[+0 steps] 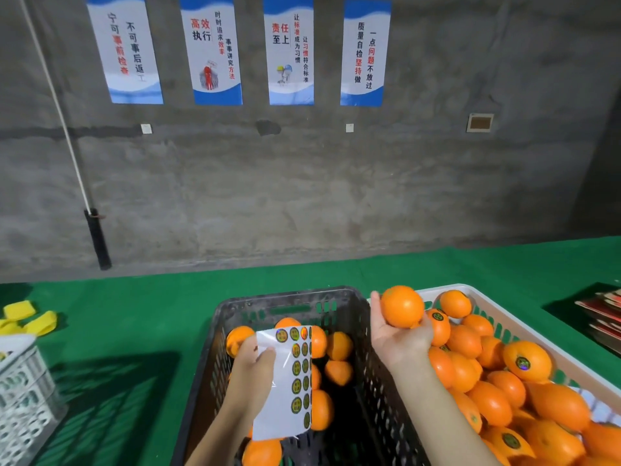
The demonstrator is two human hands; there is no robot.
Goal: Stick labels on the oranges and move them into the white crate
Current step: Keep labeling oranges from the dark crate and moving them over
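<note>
While palm-up, right hand [400,341] under orange [402,306]

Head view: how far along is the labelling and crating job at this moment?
Done: the white crate is heaped with oranges, several showing round labels. In hand: the right hand holds an orange at that crate's edge, no label visible; the left hand grips the label sheet. Left: several oranges in the black crate, labels remaining on the sheet.

The green-covered counter [134,314] carries a black crate [289,294] in the middle, the white crate [504,317] just beside it on the right, yellow pieces [30,321] and a pale basket [23,391] at left, and a flat red stack [605,317] at right.
</note>
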